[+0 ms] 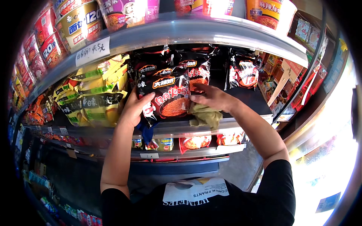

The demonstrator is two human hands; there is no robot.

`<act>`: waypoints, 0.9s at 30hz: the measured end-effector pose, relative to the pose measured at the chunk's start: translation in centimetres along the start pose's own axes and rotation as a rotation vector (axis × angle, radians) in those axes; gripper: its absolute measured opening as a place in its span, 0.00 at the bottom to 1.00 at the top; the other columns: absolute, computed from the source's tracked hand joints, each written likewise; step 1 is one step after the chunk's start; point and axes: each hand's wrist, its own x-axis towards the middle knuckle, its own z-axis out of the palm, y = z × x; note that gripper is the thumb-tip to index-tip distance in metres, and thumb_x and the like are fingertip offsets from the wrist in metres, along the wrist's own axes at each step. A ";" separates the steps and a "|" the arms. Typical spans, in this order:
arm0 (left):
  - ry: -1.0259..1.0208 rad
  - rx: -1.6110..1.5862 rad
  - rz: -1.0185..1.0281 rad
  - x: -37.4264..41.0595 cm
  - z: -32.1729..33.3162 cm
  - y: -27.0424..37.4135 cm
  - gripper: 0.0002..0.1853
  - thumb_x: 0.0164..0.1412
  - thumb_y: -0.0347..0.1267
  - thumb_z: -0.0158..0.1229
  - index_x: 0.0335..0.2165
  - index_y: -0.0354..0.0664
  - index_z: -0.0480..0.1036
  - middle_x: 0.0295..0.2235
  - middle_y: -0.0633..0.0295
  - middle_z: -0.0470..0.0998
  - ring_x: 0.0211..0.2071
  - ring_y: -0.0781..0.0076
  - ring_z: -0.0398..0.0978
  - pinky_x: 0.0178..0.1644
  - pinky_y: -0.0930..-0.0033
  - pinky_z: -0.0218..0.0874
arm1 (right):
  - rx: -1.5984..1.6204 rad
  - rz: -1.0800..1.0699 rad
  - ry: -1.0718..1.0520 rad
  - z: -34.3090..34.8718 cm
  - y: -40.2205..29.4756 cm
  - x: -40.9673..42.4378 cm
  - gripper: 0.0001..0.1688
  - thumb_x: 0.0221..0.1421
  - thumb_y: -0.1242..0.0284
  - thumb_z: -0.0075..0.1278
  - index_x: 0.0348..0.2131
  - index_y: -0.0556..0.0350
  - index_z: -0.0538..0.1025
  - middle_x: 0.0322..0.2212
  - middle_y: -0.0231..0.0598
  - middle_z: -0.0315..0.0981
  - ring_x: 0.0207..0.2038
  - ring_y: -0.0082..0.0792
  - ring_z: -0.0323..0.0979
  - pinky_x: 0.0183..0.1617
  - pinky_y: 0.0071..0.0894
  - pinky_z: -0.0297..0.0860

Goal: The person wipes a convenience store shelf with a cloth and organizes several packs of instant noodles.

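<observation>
My left hand [134, 108] grips the left side of a black instant noodle packet [171, 99], thumb across its front. The packet stands upright at the shelf's front, before other black packets of the same kind. At its right edge is my right hand [215, 98], with thumb and forefinger spread apart beside the packet. A crumpled olive-green cloth [208, 115] hangs from under the right palm, and the curled fingers around it are partly hidden. Below my left hand a dark blue cloth [147, 132] hangs over the shelf edge; what holds it is hidden.
Yellow noodle packets [97, 106] stand to the left. Another black packet [245, 70] stands farther right. Overhead, a shelf edge [169, 31] bearing a handwritten price tag [92, 51] carries noodle tubs [79, 25]. Red packets [195, 142] fill part of the shelf below.
</observation>
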 end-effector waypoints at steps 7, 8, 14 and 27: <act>0.031 0.101 -0.002 0.5 -0.1 0.3 0.25 0.47 0.29 0.61 0.45 0.40 0.63 0.39 0.61 0.71 0.39 0.72 0.70 0.44 0.70 0.61 | 0.390 -0.137 -0.139 2.4 0.6 5.6 0.59 0.40 0.45 0.55 0.57 0.64 0.47 0.50 0.51 0.57 0.54 0.38 0.56 0.56 0.29 0.54; 0.056 0.177 0.069 0.3 -0.2 -0.1 0.24 0.47 0.29 0.61 0.44 0.40 0.64 0.38 0.61 0.72 0.38 0.72 0.70 0.43 0.71 0.61 | 0.409 -0.168 -0.141 2.5 0.8 5.9 0.59 0.39 0.46 0.57 0.56 0.65 0.47 0.50 0.51 0.58 0.54 0.38 0.56 0.56 0.29 0.54; 0.220 0.409 0.269 0.6 -0.9 -0.5 0.32 0.46 0.34 0.61 0.49 0.36 0.57 0.42 0.57 0.70 0.39 0.75 0.69 0.42 0.74 0.61 | 0.551 -0.109 -0.173 1.9 -0.9 6.6 0.62 0.37 0.56 0.63 0.58 0.64 0.43 0.52 0.52 0.55 0.55 0.39 0.55 0.56 0.31 0.55; 0.009 0.414 0.482 0.4 0.4 0.9 0.36 0.45 0.33 0.62 0.51 0.37 0.54 0.46 0.54 0.64 0.47 0.63 0.63 0.51 0.65 0.54 | 0.477 -0.318 0.006 0.0 -1.7 3.5 0.48 0.36 0.65 0.65 0.50 0.68 0.57 0.45 0.42 0.64 0.48 0.29 0.61 0.52 0.27 0.60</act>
